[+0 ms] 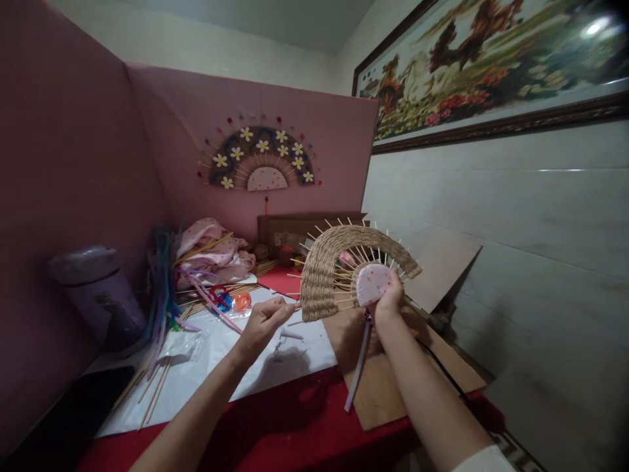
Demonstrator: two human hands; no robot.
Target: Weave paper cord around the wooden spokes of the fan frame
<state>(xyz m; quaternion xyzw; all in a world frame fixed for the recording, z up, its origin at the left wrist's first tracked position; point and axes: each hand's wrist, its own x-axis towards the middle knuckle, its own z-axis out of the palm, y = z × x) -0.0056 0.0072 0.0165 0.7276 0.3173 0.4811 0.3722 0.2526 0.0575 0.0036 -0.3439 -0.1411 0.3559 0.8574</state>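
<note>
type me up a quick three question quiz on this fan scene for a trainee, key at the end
1. Multiple choice: which hand grips the pink half-round piece of the woven fan? a) left, b) right, c) both
2. True or false: white flowers decorate the woven fan.
3. Fill in: the cloth showing below the white sheet is ____.

Key
1: b, the right hand.
2: false; they are on the other fan, against the pink panel.
3: red.
</note>
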